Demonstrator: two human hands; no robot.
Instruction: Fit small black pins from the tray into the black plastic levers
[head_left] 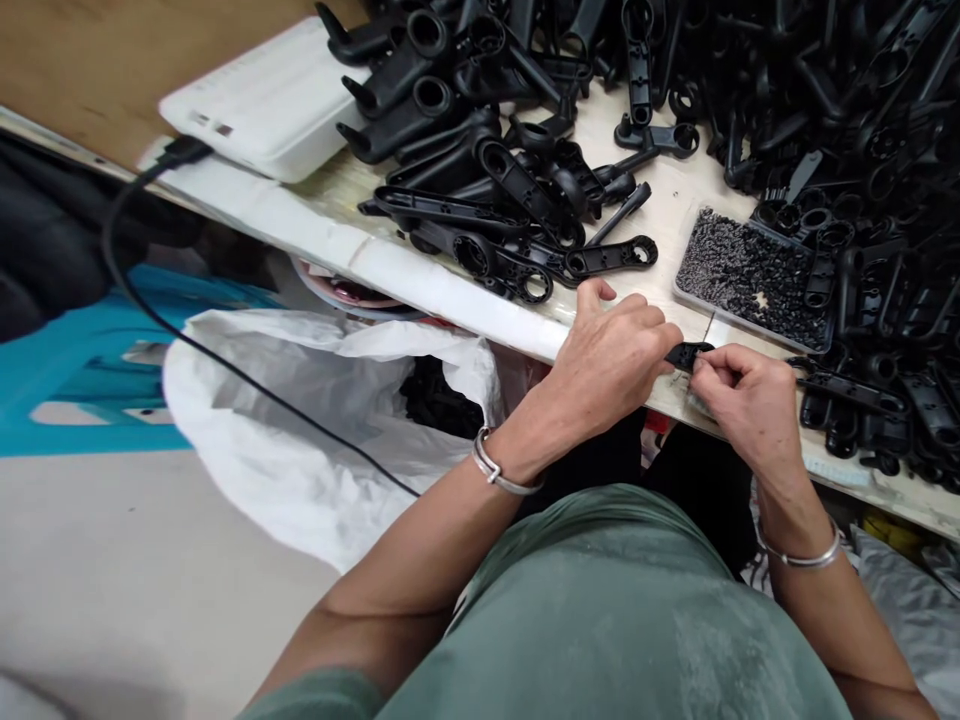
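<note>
My left hand (611, 355) is closed around a black plastic part (688, 354) at the table's front edge. Most of that part is hidden under the fingers; only one end shows. My right hand (750, 400) pinches thumb and forefinger together right at this visible end. Whatever lies between those fingertips is too small or too covered to make out. Just beyond both hands, a clear shallow box (750, 270) holds a mass of tiny black pieces. Left of it, near my left hand, lies a black arm-shaped plastic part (611, 257) with a ring end.
Heaps of black plastic parts (795, 90) cover the table's back and right. More parts (450, 150) lie to the left, beside a white device (262, 100) with a black cable (225, 355) hanging down. Below the edge, a white sack (300, 400) stands open with black pieces inside.
</note>
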